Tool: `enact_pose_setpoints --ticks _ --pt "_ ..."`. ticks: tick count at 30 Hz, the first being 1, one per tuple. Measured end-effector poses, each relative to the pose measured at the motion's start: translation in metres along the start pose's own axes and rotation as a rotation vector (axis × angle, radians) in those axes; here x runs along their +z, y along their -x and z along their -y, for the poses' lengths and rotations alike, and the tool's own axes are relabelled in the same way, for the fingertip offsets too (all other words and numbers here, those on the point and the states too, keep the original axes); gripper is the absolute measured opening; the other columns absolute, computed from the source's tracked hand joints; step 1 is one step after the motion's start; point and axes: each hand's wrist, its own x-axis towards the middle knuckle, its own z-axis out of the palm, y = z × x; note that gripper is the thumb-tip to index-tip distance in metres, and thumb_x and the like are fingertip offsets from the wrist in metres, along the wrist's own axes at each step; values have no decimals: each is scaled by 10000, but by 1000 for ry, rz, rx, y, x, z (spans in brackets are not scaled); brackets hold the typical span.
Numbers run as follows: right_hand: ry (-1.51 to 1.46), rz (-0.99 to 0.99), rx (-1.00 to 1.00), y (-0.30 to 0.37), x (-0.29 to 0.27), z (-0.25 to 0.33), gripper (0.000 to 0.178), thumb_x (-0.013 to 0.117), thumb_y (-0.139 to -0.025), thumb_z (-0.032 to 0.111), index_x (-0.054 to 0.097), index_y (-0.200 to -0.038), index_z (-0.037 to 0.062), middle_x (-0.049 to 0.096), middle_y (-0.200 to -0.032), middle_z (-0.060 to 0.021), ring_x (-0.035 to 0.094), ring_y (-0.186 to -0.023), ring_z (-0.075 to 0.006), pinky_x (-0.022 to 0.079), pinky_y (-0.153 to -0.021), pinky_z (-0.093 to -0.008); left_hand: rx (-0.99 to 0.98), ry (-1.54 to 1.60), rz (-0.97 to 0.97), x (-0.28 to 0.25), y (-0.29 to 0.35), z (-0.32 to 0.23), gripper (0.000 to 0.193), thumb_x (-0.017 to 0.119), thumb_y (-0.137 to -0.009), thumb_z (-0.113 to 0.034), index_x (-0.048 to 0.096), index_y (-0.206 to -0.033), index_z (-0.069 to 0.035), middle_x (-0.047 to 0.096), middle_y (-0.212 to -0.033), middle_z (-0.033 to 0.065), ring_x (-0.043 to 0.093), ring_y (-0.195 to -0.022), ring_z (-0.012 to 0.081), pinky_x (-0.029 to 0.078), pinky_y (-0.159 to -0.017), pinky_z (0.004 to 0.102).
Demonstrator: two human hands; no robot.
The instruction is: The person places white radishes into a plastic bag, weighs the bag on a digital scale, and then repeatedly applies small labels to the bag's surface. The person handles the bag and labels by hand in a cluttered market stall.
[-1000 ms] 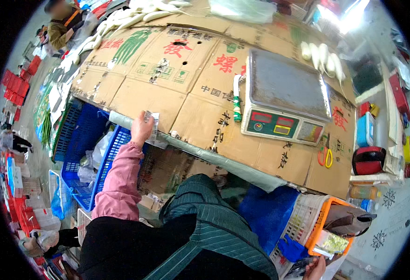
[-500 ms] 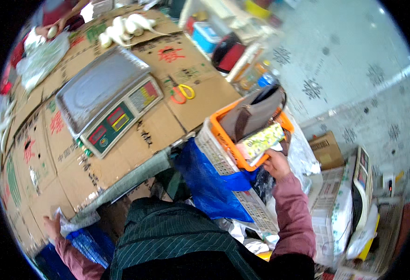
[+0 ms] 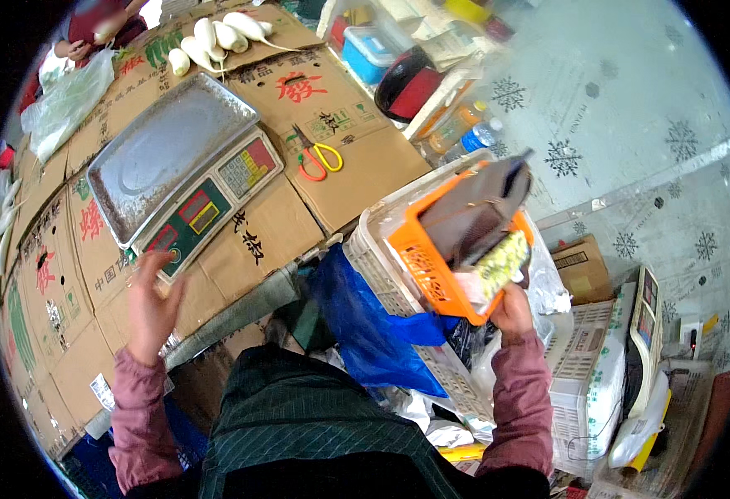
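Note:
My right hand is closed on the near corner of an orange plastic basket. The basket tilts above a white slatted crate. Inside it are a grey-brown bag with a dark strap and a yellow-green patterned packet. Over the cardboard-covered table, my left hand is raised with fingers apart, holding nothing. It is just nearside of a weighing scale with a metal tray. Scissors with orange and yellow handles lie right of the scale.
White radishes lie at the table's far end. A clear plastic bag is at far left, near another person's hand. Blue plastic hangs by the crate. Bottles stand behind it. Another scale leans at right.
My left hand has come up from the table's near left edge toward the scale. The orange basket has tilted and shifted slightly right, with my right hand still on it.

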Motion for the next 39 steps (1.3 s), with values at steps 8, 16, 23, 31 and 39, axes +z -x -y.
enact_pose_setpoints --ticks 8,16,23,31,39 --pt "7 -173 -46 43 -89 4 366 434 -952 256 547 -1126 -45 622 -1097 -193 647 -936 -295 544 -808 -395 255 296 461 106 -91 -112 168 650 -774 -85 624 -918 -3 624 -889 175 613 -873 339 492 -761 379" --pt "-154 -424 -41 78 -101 -20 301 456 -915 277 560 -1070 42 615 -996 -151 633 -881 -323 547 -756 -482 420 -4 910 286 -137 -199 347 618 -806 -280 626 -953 34 639 -911 224 613 -896 375 483 -823 444" --pt "-211 -302 -64 92 -63 -8 343 496 -935 274 582 -1138 13 617 -1112 -97 592 -1013 -253 470 -911 -391 43 46 866 353 -136 -228 561 693 -722 -379 593 -1064 55 623 -1035 252 601 -1006 337 462 -887 430" --pt "-259 -307 -128 98 -65 -15 355 489 -937 270 560 -1173 14 602 -1145 -116 587 -1018 -268 465 -926 -406 151 315 1070 372 -150 -212 590 689 -731 -344 559 -1177 20 610 -1078 257 587 -1003 391 452 -897 420" --pt "-265 -351 -142 100 -74 -23 338 490 -932 271 564 -1159 32 609 -1125 -106 587 -1014 -258 472 -914 -399 594 521 662 259 -217 -248 302 643 -740 -186 637 -982 -5 635 -900 233 613 -867 388 492 -762 438"
